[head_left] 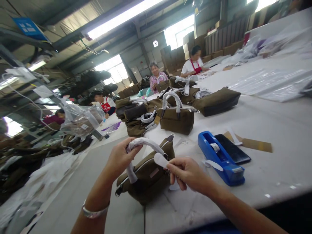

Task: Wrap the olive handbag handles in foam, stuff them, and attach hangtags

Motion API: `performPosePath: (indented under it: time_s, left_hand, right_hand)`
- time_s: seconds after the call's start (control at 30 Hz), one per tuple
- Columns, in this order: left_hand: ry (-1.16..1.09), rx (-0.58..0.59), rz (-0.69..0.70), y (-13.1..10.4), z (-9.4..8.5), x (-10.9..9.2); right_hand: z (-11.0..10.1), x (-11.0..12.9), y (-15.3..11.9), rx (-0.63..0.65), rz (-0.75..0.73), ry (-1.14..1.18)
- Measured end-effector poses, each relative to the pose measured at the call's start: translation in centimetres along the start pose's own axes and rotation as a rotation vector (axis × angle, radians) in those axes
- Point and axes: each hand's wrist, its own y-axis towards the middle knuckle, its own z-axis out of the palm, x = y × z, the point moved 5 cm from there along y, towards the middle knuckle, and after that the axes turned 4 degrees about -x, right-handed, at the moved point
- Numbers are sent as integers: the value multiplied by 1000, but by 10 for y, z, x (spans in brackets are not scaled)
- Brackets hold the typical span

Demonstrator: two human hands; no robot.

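Note:
A small olive-brown handbag [149, 187] with dark trim and a zip top stands tilted on the table before me. My left hand [120, 157] is closed round its white-wrapped handle [147, 142] at the upper left bend. Between thumb and fingers, my right hand [188, 174] pinches a thin white rounded strip [160, 160], in front of the bag's right side near the handle's lower end. What the strip is made of I cannot tell. Under that hand, another white piece [174, 186] lies partly hidden. Right of it stands a blue tape dispenser [223, 159] with a white strip across it.
A black phone [232, 149] and a brown cardboard piece [258, 144] lie beyond the dispenser. Several similar bags, one upright [177, 122], are heaped further back. Clear plastic sheets [273, 84] cover the far right. A metal post [96, 134] rises at left. People sit across the table.

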Motion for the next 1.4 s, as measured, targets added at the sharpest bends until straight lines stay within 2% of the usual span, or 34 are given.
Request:
performPosePath:
  time_s: [0.07,0.2,0.27,0.33,0.37,0.43,0.5,0.53,0.57,0.67,0.73,0.8,0.87,0.97,1.03,1.13,1.2,1.27,1.4]
  left_hand:
    - [-127,22,-23,-4,2,-5]
    - [-348,8,-13,-19,9,-13]
    - [-466,-94,-53,-27,11,-5]
    - [-598,-233,-133,-33,10,11]
    - [-663,-267,-179,-34,11,19]
    - [-746,-188,-256,-36,17,30]
    - [-744,-55,-254,-35,20,34]
    - [-715,-26,-222,-34,18,34]
    - [-678,-41,-180,-34,14,33]
    - [-585,-227,-85,-35,-5,29]
    - [-559,-323,-55,-37,-14,25]
    - [-561,-360,-26,-41,-19,20]
    - [-598,-369,-7,-44,-19,14]
    - [-674,-364,0,-48,-16,7]
    - [-694,-344,11,-49,-13,2]
    - [-678,-339,46,-51,-12,-1]
    - [-658,-362,62,-52,-14,-2]
    - [-648,-385,73,-54,-15,-3]
    - [-609,-430,99,-59,-18,-9]
  right_hand:
    - [23,-2,10,43,18,30]
    - [57,2,39,-21,-17,243]
    - [68,7,50,-55,-20,374]
    - [75,15,56,-66,-52,445]
    - [78,19,57,-60,-75,452]
    - [82,26,57,-24,-100,424]
    - [82,32,55,28,-87,348]
    - [81,34,52,54,-74,298]
    - [79,37,49,84,-60,238]
    - [67,46,32,97,-85,-16]
    - [55,53,17,4,-171,-228]
    - [47,59,3,-101,-254,-369]
    - [42,62,-7,-178,-288,-350]
    - [38,66,-11,-221,-302,-118]
    - [41,69,-6,-87,-277,60]
    - [49,73,5,221,-214,235]
    - [51,76,11,311,-218,261]
    - [50,79,18,276,-246,225]
    - [50,88,24,54,-288,28]
